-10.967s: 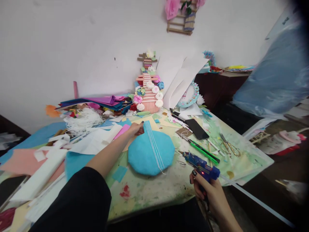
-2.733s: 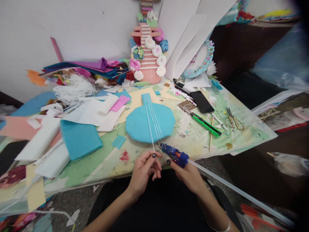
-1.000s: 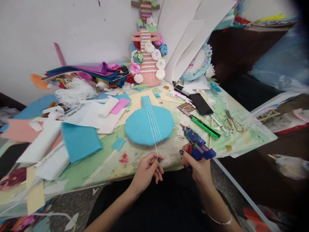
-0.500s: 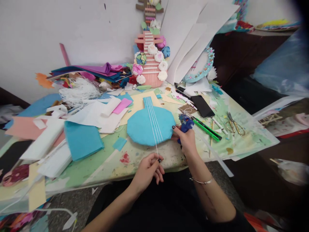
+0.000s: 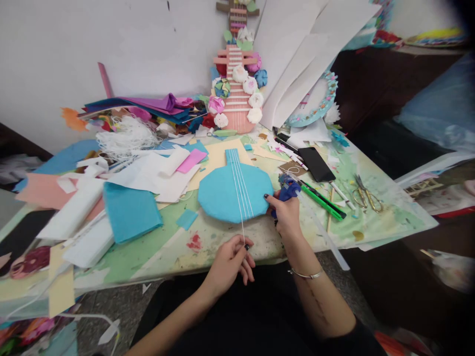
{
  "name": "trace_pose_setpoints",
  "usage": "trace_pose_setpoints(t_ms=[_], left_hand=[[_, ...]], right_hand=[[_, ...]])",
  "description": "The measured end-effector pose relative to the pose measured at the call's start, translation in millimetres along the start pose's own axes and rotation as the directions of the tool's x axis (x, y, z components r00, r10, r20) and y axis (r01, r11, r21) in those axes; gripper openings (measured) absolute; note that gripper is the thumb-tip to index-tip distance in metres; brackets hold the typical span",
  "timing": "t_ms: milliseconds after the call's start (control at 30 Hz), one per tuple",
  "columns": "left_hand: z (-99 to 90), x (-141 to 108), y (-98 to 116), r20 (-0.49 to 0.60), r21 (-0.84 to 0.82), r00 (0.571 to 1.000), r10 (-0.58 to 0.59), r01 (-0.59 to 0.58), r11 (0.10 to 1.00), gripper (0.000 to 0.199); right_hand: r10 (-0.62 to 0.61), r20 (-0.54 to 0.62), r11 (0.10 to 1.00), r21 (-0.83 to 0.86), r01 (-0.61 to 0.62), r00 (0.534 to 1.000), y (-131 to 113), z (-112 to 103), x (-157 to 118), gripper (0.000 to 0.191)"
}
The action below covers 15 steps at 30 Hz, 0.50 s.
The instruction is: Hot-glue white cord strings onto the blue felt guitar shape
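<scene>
A flat blue instrument shape, with a short neck and several white strings down its front, lies partly over the table near its front edge. My left hand pinches the loose end of one white string, drawn straight below the body's lower edge. My right hand is wrapped round a blue glue gun, and its thumb also rests on the instrument's right edge. From the back of the gun a long clear glue stick sticks out. The fingers under the instrument's edge are partly hidden.
To the right lie a green cutter, a black phone and scissors. Folded blue paper, white paper and a heap of white string cover the left side. A flower-decorated pink instrument stands against the wall.
The view has turned slightly left, so the table's things sit a little further right. Both hands keep their holds on the string and the glue gun.
</scene>
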State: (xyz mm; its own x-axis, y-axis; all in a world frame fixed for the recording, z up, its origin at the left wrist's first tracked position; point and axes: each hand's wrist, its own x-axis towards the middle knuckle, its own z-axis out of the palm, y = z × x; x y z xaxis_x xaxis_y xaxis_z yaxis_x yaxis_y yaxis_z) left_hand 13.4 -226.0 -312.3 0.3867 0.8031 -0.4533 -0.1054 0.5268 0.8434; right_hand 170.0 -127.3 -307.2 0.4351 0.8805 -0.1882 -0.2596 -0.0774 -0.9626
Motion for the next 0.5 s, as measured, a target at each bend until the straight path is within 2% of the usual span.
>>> trace_pose_setpoints(t_ms=[233,433,500], left_hand=[[-5.8,-0.6,4.0,-0.048,0.012,0.997,0.057,-0.056,0.998,0.030],[-25.1,9.6,32.1,-0.058,0.123,0.974,0.221,-0.212,0.969,0.032],[-34.2,15.7,43.4,-0.068,0.211,0.952,0.300,-0.280,0.936,0.028]], right_hand=[[-0.009,-0.013,1.000,0.023,0.009,1.000,-10.8,-0.6,0.6,0.032],[0.000,0.042,0.989,0.150,-0.006,0.999,-28.8,1.1,-2.2,0.035],[-0.041,0.066,0.992,0.121,0.033,0.997,-32.7,3.5,-2.1,0.034]])
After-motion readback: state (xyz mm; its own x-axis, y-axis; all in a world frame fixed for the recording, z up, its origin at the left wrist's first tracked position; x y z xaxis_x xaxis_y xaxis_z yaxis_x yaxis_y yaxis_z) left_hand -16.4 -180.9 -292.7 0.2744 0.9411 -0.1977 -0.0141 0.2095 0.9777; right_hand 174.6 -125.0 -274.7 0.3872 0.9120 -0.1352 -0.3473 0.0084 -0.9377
